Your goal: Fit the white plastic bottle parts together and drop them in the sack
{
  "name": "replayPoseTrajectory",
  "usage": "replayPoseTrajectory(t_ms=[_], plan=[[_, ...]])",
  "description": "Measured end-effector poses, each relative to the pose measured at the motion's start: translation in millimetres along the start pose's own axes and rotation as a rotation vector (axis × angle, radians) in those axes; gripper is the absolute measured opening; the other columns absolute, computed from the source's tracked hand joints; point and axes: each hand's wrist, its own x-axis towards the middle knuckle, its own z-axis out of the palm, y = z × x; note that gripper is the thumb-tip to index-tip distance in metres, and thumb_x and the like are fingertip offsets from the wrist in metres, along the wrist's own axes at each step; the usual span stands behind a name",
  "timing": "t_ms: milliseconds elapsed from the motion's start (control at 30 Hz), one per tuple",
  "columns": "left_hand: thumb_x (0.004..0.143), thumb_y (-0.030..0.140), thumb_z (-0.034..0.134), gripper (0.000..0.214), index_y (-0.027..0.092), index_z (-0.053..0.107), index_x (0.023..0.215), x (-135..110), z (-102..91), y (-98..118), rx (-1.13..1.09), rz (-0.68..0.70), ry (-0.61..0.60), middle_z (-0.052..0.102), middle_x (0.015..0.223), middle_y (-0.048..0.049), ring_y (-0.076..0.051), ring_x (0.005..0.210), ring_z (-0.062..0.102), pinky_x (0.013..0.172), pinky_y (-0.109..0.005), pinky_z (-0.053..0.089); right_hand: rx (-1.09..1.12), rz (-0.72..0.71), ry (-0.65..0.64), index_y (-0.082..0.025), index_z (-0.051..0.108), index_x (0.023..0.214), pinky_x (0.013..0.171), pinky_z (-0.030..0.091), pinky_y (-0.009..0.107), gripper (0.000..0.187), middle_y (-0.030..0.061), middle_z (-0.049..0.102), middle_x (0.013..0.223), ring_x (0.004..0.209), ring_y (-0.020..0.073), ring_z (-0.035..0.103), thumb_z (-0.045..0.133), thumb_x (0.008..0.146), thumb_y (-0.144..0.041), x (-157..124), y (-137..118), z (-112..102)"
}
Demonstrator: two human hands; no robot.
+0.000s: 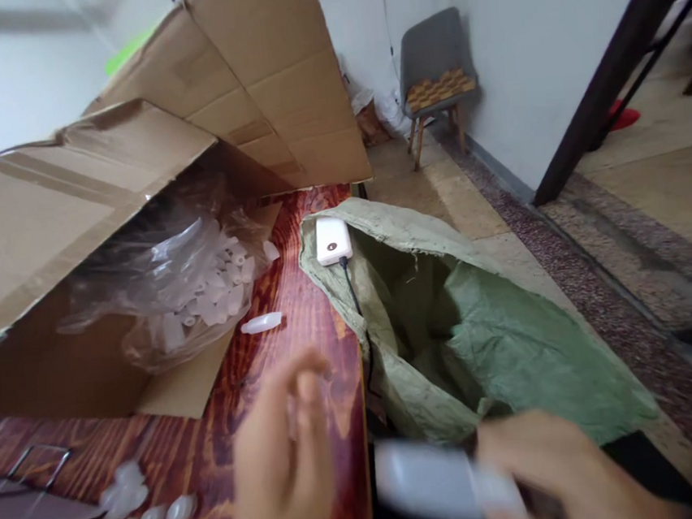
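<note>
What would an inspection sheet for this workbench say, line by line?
Surface: dark red wooden table, grain visible.
Job's things: small translucent plastic pieces near left hand; one lone piece; right hand holds a blurred white block.
Clutter: tipped cardboard box spilling a plastic bag of pieces; open green woven sack.
Grippers: left hand open; right closed on block.
Cables: black lead from white power bank.
Surroundings: grey chair, tiled floor.
</note>
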Motion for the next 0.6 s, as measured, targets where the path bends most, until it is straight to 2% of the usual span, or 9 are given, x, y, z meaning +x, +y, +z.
replayPoseTrajectory(t_ms=[33,67,100,167,267,367,433,533,600], plan=[[0.100,0.029,0.044,0.024,0.020,0.057,0.117,18,-2.3,-18,0.126,0.053,0.012,0.067,0.107,-0.0044,-0.017,0.100,0.063,0.088,-0.024,0.049,0.003,0.108,0.124,-0.023,0.054,0.073,0.052,0.026,0.029,0.028,-0.0012,0.049,0.063,0.057,0.0143,0.043,0.057,0.090,-0.045,8,5,-9],[0.099,0.029,0.042,0.031,0.014,0.057,0.121,34,-1.9,-38,0.279,0.102,0.041,0.063,0.117,-0.0112,-0.023,0.112,0.059,0.098,-0.032,0.046,0.170,0.369,0.328,-0.025,0.058,0.087,0.053,0.030,0.026,0.023,-0.0018,0.051,0.071,0.063,0.0146,0.047,0.070,0.081,-0.043,16,12,-18],[0.096,0.025,0.038,0.038,0.008,0.055,0.126,49,1.0,-59,0.455,0.121,-0.008,0.056,0.130,-0.0176,-0.029,0.124,0.051,0.107,-0.041,0.040,0.245,0.465,0.397,-0.026,0.056,0.103,0.052,0.033,0.024,0.033,-0.0016,0.052,0.079,0.065,0.0141,0.048,0.070,0.080,-0.046,22,19,-26],[0.088,0.015,0.036,0.048,0.001,0.053,0.131,68,11.4,-97,0.654,0.116,-0.172,0.047,0.139,-0.0238,-0.037,0.130,0.044,0.108,-0.049,0.038,0.372,0.573,0.420,-0.022,0.052,0.105,0.052,0.041,0.024,0.036,-0.0003,0.050,0.083,0.065,0.0133,0.051,0.064,0.082,-0.046,27,33,-36],[0.083,0.011,0.038,0.049,0.003,0.059,0.126,74,25.7,-130,0.696,0.099,-0.259,0.058,0.127,-0.0216,-0.040,0.118,0.053,0.098,-0.053,0.046,0.516,0.600,0.379,-0.020,0.050,0.096,0.069,0.052,0.026,0.032,0.0023,0.056,0.090,0.079,0.0151,0.061,0.066,0.077,-0.040,12,49,-36],[0.086,0.012,0.035,0.045,0.006,0.062,0.122,70,29.4,-131,0.720,0.079,-0.255,0.063,0.117,-0.0199,-0.040,0.106,0.058,0.088,-0.057,0.050,0.534,0.597,0.345,-0.019,0.053,0.092,0.056,0.049,0.022,0.038,0.0039,0.063,0.092,0.064,0.0117,0.061,0.071,0.075,-0.047,-10,56,-29],[0.088,0.014,0.034,0.044,0.005,0.063,0.119,65,28.2,-120,0.701,0.082,-0.225,0.061,0.119,-0.0211,-0.040,0.108,0.057,0.092,-0.056,0.049,0.430,0.566,0.330,-0.018,0.059,0.095,0.047,0.043,0.022,0.043,0.0025,0.064,0.083,0.053,0.0100,0.054,0.070,0.076,-0.055,-20,56,-27],[0.096,0.023,0.033,0.040,0.006,0.058,0.122,48,26.3,-91,0.585,0.089,-0.146,0.059,0.125,-0.0190,-0.032,0.115,0.056,0.100,-0.046,0.047,0.318,0.444,0.329,-0.018,0.065,0.104,0.064,0.053,0.027,0.044,0.0037,0.066,0.081,0.070,0.0164,0.063,0.067,0.082,-0.056,-22,48,-26],[0.099,0.035,0.040,0.036,0.012,0.056,0.122,26,26.7,-64,0.308,-0.002,-0.054,0.064,0.116,-0.0139,-0.026,0.104,0.063,0.091,-0.036,0.053,0.369,0.370,0.345,-0.019,0.064,0.107,0.082,0.055,0.033,0.040,0.0082,0.069,0.099,0.091,0.0210,0.067,0.065,0.086,-0.053,-18,36,-24]])
